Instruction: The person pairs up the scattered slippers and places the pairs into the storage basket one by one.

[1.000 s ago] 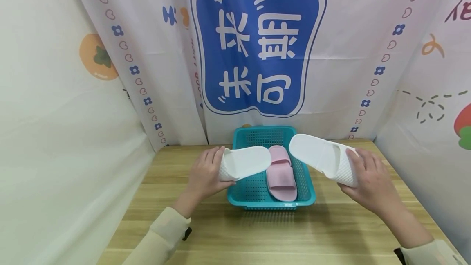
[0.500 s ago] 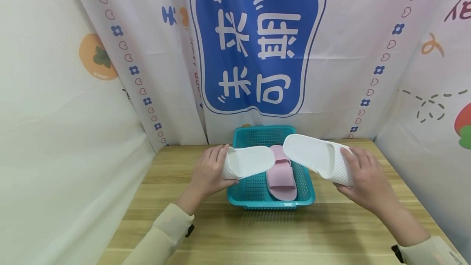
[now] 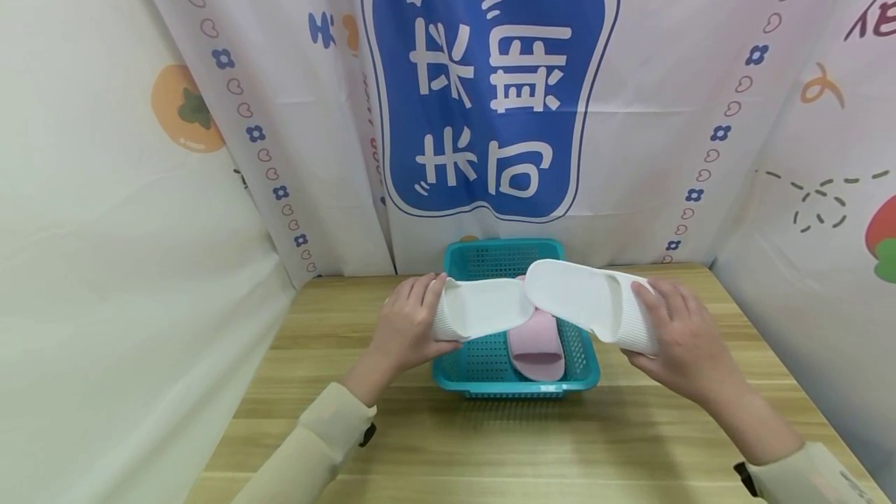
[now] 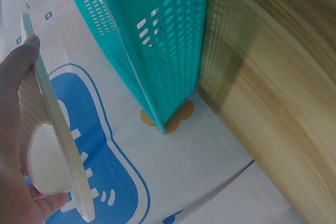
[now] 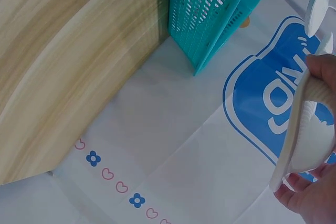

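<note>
My left hand [image 3: 411,323] grips a white slipper [image 3: 493,308] by its ribbed strap, the sole end pointing right. A second white slipper [image 3: 570,292] is held by its strap in my right hand [image 3: 682,341], its sole end pointing left. Both are raised above the teal basket [image 3: 516,389], and their ends meet or overlap in the head view. Pink slippers [image 3: 537,344] lie in the basket's right half, partly hidden by the white ones. In the left wrist view the thumb presses the white slipper [image 4: 63,129] along its edge; the right wrist view shows the other slipper [image 5: 294,135] gripped.
The basket stands on a wooden table [image 3: 504,457] near its back edge. Behind hangs a white printed cloth [image 3: 630,177] with a blue panel. White cloth walls [image 3: 105,271] close off the left and right sides.
Both hands have moved inward, bringing the white slippers together. The right one shifted left and slightly down, the left one right; they now cover more of the pink slippers. The basket stays put.
</note>
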### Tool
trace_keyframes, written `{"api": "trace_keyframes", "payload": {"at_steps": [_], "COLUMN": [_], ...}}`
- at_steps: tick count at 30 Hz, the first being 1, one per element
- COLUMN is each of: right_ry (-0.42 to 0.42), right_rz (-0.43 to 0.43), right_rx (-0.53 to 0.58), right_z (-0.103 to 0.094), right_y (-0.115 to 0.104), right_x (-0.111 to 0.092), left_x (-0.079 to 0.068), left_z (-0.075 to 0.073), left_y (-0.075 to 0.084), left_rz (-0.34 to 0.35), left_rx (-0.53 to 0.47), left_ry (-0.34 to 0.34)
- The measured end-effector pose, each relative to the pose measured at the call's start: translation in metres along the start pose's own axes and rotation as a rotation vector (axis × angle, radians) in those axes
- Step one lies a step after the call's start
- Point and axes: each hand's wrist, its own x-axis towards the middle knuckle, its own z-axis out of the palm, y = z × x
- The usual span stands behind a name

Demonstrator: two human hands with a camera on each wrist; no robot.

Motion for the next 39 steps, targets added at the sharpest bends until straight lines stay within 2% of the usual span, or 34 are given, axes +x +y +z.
{"api": "trace_keyframes", "payload": {"at_steps": [10, 33, 39], "right_ry": [-0.040, -0.069, -0.077], "right_rz": [0.001, -0.025, -0.032], "right_rx": [-0.027, 0.006, 0.008], "right_z": [0.001, 0.011, 0.014], "right_y": [-0.009, -0.021, -0.025], "right_x": [0.007, 0.014, 0.016], "left_x": [0.003, 0.008, 0.010], "left_z": [0.002, 0.003, 0.003], "left_y": [0.002, 0.010, 0.012], "left_rz": [0.006, 0.037, 0.055], "left_rx": [-0.014, -0.010, -0.007], "left_ry": [0.005, 0.001, 0.025]}}
